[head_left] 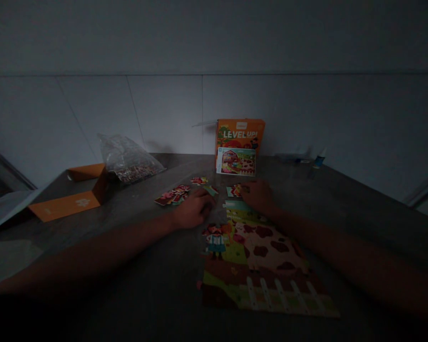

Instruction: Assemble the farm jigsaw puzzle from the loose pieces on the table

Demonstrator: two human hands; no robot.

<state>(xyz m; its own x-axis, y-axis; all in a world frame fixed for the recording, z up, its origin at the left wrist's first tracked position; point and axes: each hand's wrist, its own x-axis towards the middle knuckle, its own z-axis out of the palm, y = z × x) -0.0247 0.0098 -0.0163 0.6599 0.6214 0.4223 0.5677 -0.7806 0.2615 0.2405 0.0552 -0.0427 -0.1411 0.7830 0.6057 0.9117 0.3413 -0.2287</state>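
The left forearm (107,249) enters at the lower left and slants up toward mid-frame, where the left hand (193,210) shows its back, fingers bent and turned rightward. The right forearm (335,249) comes in from the lower right; the right hand (259,195), slightly higher and right of centre, points leftward, apart from the left hand.

looks like matt printed cardboard in the puzzle (264,259). shows clear, crinkled, faintly glossy plastic in the bag (128,159).
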